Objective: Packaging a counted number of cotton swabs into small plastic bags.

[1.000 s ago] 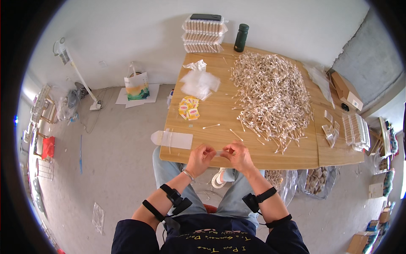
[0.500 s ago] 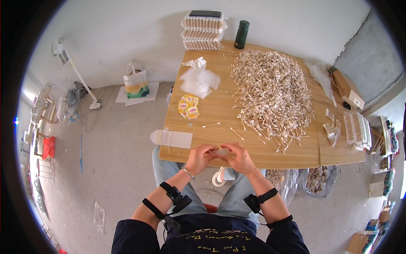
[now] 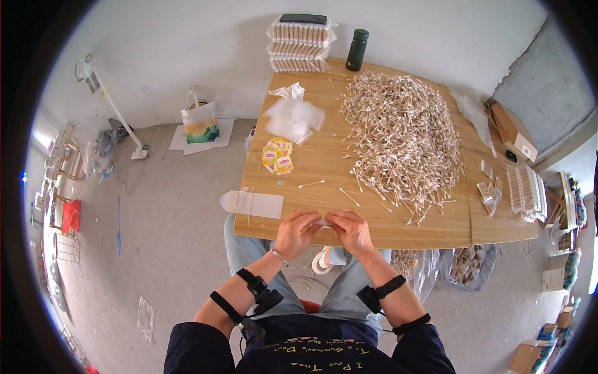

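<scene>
At the near edge of the wooden table [image 3: 405, 235], my left hand [image 3: 296, 232] and my right hand [image 3: 350, 229] meet fingertip to fingertip. Pinched between them is a small clear plastic bag [image 3: 322, 222], mostly covered by the fingers; its contents, if any, cannot be made out. A large heap of cotton swabs [image 3: 405, 137] spreads beyond my right hand. Two loose swabs [image 3: 349, 197] lie just past my fingers. Left of my left hand rests a white card or sleeve [image 3: 265, 205] with a pointed end. Small yellow-and-white labels [image 3: 278, 156] and a pile of clear bags [image 3: 296, 120] lie farther off.
Stacked packs of swabs [image 3: 299, 47] with a dark phone [image 3: 303, 19] on top stand at the back, beside a green bottle [image 3: 357, 50]. More packs [image 3: 526, 193] and an open cardboard box [image 3: 514, 131] sit at the right. Plastic sacks [image 3: 470, 265] are below the table.
My fingers have drawn closer together over the bag, covering more of it. The things on the table have not moved.
</scene>
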Demonstrator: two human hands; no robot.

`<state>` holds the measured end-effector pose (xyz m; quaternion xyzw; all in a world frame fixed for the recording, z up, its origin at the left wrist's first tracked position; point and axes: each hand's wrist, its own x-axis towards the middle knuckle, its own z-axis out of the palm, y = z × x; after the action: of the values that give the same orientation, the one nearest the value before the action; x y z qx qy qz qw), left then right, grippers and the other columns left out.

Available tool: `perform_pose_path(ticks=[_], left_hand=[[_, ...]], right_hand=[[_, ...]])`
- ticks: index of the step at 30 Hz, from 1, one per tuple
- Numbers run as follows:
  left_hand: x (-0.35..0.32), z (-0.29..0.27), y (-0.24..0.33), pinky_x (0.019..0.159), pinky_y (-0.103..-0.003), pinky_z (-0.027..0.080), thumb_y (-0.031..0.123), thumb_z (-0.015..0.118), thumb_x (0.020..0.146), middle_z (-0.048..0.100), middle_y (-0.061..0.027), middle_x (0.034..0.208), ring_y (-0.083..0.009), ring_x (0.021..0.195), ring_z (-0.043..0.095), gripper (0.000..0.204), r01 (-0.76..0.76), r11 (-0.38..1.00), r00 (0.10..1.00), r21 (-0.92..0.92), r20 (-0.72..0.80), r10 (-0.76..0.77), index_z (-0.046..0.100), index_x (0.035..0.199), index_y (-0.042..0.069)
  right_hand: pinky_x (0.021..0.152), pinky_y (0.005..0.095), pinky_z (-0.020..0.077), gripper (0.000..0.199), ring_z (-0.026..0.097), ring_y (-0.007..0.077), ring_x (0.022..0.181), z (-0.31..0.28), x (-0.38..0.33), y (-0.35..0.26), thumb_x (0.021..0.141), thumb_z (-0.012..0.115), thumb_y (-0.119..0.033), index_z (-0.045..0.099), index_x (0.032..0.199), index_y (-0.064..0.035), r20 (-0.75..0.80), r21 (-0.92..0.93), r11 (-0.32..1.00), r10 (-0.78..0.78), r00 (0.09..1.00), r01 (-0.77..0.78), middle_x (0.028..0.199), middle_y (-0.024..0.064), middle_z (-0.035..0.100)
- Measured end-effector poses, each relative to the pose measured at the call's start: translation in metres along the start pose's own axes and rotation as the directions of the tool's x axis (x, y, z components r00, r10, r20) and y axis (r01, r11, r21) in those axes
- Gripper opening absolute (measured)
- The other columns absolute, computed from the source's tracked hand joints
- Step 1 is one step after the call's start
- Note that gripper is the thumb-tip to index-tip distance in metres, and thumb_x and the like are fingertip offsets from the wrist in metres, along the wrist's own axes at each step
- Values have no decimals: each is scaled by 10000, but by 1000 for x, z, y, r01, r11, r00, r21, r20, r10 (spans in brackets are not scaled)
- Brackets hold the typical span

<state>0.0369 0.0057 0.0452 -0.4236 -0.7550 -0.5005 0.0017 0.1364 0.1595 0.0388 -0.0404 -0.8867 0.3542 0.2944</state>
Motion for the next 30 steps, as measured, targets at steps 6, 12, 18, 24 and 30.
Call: perform_pose_path(ticks=[6,12,18,24,30], left_hand=[[0,-11,-5,750,-325,477,32,706,669,644,32,899,-180,889,575,272,-340,877,940,339,101,325,696,913,152],[-1,-10,-3,759,-323,460,45,724,641,649,53,894,-167,852,574,277,-423,783,900,455,112,421,700,886,173],[9,-6,-3,699,-302,477,80,679,808,638,-6,802,-172,773,595,155,73,997,993,19,94,-74,679,963,81],[22,-12,4,640,-217,472,89,595,910,622,-1,795,-68,712,561,194,658,564,752,-499,401,-523,615,1074,-12],[19,-21,43,836,-304,496,31,670,802,656,-69,1000,-209,987,611,391,16,994,991,-104,135,-2,595,1185,52]], right_hand=[[695,325,512,235,610,213,834,-12,3,-11,715,676,-65,692,947,-94,61,-250,943,-209,976,218,909,6,623],[674,316,509,274,607,205,835,-11,2,-13,682,659,-53,702,952,-75,81,-360,883,-293,953,302,919,20,631],[634,287,487,90,604,159,733,3,5,2,800,693,-62,680,867,-4,22,228,950,215,976,-214,800,34,620],[516,241,426,107,540,100,542,-13,19,-8,845,625,-93,683,793,-19,466,552,297,666,583,-779,613,2,570],[435,252,389,129,493,97,474,-16,13,-4,833,589,-90,655,734,-41,576,639,0,663,479,-769,610,13,557]])
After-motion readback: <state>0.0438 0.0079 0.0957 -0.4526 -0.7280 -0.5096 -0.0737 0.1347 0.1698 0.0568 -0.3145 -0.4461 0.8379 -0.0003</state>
